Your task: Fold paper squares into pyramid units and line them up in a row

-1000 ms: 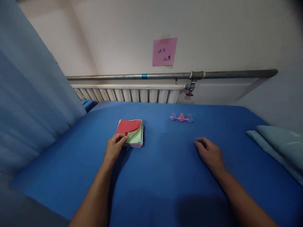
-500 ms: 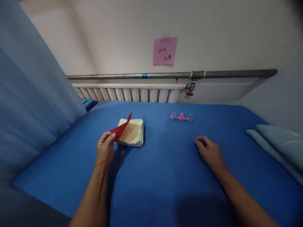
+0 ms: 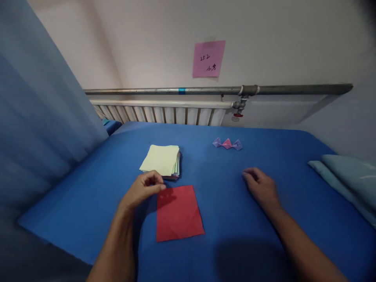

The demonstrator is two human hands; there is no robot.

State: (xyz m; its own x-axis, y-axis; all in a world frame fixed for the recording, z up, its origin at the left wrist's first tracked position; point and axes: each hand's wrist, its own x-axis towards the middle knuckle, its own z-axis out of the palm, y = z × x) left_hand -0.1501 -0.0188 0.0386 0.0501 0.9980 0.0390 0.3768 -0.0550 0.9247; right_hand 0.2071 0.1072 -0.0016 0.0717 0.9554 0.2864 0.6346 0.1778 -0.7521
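A red square sheet [image 3: 179, 214] lies spread on the blue surface [image 3: 223, 203] in front of me. My left hand [image 3: 147, 188] is curled at the sheet's upper left corner, thumb and fingertips close together there, pinching that corner. Just beyond it sits a stack of coloured paper [image 3: 162, 159] with a pale yellow sheet on top. My right hand [image 3: 260, 187] rests at the right with its fingers curled in; whether anything is inside them is hidden. Three small folded paper shapes [image 3: 227, 144], purple, pink and purple, stand in a row farther back.
Light green fabric [image 3: 346, 176] lies at the right edge. A blue curtain [image 3: 44, 86] hangs on the left. Behind the surface are a white radiator [image 3: 176, 115], a metal pipe [image 3: 141, 91] and a pink note [image 3: 208, 58] on the wall.
My left hand has moved right and nearer to me, bringing the red sheet off the stack onto the blue surface, where it now lies flat. My right hand has hardly moved.
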